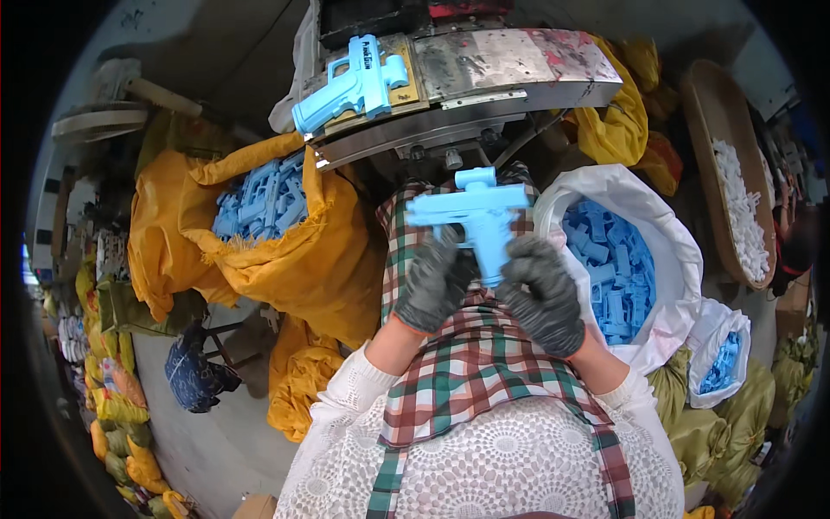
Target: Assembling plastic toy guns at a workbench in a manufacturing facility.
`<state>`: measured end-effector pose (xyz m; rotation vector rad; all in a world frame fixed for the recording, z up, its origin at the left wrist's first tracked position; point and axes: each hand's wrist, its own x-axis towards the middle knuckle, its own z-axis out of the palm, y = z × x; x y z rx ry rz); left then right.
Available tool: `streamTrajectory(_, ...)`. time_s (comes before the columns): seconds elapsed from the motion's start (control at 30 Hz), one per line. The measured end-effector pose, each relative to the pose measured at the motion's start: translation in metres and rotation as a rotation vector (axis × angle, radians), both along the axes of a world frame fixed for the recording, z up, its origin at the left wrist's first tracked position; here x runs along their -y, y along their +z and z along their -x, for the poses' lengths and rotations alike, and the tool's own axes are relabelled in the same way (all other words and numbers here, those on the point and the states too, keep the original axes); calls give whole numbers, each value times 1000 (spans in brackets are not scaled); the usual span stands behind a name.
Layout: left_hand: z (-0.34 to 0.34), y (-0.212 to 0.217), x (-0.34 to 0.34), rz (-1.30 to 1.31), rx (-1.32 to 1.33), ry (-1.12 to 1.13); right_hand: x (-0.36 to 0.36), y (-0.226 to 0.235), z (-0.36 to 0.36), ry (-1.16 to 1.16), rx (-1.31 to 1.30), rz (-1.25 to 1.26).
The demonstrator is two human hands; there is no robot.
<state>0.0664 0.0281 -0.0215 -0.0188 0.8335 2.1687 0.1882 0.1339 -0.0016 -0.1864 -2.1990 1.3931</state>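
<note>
A light blue plastic toy pistol (480, 216) with a round cylinder piece on top is held up over my lap, its barrel pointing left. My left hand (437, 278), in a dark grey glove, is closed at the underside of it near the trigger guard. Around the lower end of the grip, the fingers of my right hand (545, 294) are closed, gloved the same way. A second toy pistol (359, 85), with dark print on its side, lies on a brownish plate at the left end of the metal machine (510, 69) ahead of me.
To the left stands an orange woven sack (294, 277) full of blue toy parts. At my right is a white sack (683, 259) of similar parts, with a smaller white bag (702, 394) beyond it. A long brown tub (705, 104) holds white pieces at far right.
</note>
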Motion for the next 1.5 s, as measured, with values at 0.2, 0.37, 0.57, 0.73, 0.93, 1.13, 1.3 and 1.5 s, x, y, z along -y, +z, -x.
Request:
streamTrajectory(0.2,58,3,47,283,-416,-336,-32,26,9,0,-39,-99)
streamTrajectory(0.37,72,33,55,494,-613,-605,-25,43,31,424,182,-473)
streamTrajectory(0.57,118,80,39,411,-1366,372,-53,49,35,273,11,-249)
streamTrajectory(0.73,181,130,28,1526,-1806,-194,-61,60,47,186,28,-339)
streamTrajectory(0.93,171,139,16,1588,-2241,-24,-70,57,61,60,-96,-270)
streamTrajectory(1.13,160,89,95,1625,-1672,305,-84,85,120,211,-152,-442)
streamTrajectory(1.3,177,69,193,2044,-1802,467,-84,84,194,280,-299,-532)
streamTrajectory(1.5,138,79,135,1303,-1968,444,-43,74,186,300,-534,-585)
